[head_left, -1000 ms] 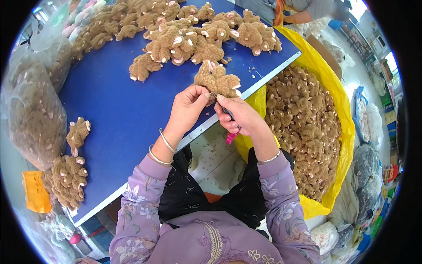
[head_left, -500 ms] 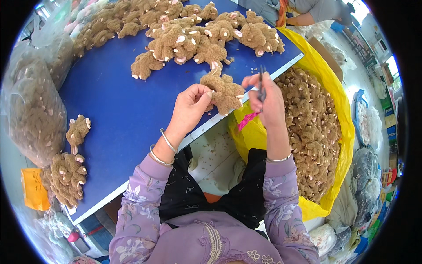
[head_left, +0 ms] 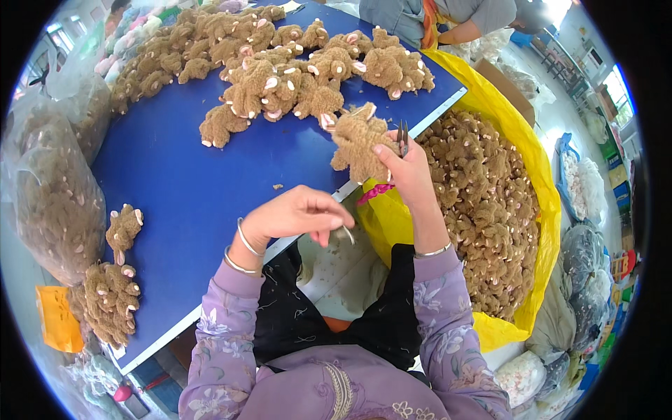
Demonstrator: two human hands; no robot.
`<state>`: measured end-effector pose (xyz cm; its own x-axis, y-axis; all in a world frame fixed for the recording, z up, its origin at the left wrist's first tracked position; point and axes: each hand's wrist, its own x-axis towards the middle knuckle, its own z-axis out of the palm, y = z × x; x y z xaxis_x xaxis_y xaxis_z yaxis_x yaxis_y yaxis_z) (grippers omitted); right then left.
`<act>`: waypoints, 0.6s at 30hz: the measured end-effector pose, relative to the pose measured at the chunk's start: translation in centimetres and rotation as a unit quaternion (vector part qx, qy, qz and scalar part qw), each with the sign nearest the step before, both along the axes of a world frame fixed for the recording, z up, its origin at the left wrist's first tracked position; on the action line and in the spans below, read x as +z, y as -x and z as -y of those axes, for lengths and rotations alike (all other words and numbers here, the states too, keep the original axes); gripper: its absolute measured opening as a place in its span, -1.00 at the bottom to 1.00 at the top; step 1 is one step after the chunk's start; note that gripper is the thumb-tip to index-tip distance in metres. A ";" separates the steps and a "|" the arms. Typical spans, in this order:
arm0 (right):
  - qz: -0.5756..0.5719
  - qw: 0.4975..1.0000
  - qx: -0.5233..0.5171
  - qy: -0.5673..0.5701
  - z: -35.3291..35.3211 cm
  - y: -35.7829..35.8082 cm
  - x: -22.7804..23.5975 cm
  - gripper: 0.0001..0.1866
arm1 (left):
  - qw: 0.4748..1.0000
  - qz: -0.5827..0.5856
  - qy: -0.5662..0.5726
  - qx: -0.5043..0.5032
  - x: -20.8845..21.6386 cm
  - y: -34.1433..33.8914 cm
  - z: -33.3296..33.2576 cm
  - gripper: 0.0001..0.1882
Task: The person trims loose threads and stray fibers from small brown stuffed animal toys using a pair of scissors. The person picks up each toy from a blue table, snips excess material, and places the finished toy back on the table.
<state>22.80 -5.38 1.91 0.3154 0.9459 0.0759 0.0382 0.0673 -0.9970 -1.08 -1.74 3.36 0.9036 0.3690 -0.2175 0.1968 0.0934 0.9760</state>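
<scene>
My right hand (head_left: 406, 168) grips a small brown plush rabbit (head_left: 358, 143) with pinkish-white ears, thumb on its body, over the table's edge. Tucked in the same hand are small dark scissors (head_left: 402, 134), blades pointing up, with a bright pink wrapping (head_left: 373, 194) showing below the toy. My left hand (head_left: 297, 215) is apart from the toy, lower and to the left, its fingers loosely curled together. At its fingertips is a small scrap (head_left: 343, 233) with a pale strand, too small to tell exactly.
More plush rabbits (head_left: 269, 84) are heaped across the far side of the blue table (head_left: 182, 175); several lie at its left edge (head_left: 110, 297). A yellow sack (head_left: 542, 280) full of them stands at my right. Clear bags (head_left: 52, 210) flank the left. Another person (head_left: 476, 17) is beyond the table.
My left hand has let go of the plush rabbit and moved down toward me. My right hand has taken hold of the toy while keeping the scissors, whose blades were beside it before.
</scene>
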 end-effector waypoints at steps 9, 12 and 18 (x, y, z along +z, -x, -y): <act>0.081 0.971 0.216 -0.066 1.9 4.3 1.1 -0.87 | 0.948 0.145 0.020 0.284 -2.2 -1.8 -0.7 -0.43; -0.016 0.984 0.167 -0.064 1.8 2.8 1.7 -0.75 | 0.936 0.191 0.017 0.296 -3.9 -1.4 -1.5 -0.47; -0.061 0.997 0.038 -0.014 0.1 1.7 1.2 -0.61 | 0.936 0.199 0.128 0.261 -3.8 -1.2 -1.4 -0.54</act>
<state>21.10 -5.53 3.14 0.2514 0.9655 0.0673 -0.0890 0.0923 -0.9917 0.09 -0.29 -0.44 0.6435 0.7642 -0.0441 -0.3146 0.3165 0.8949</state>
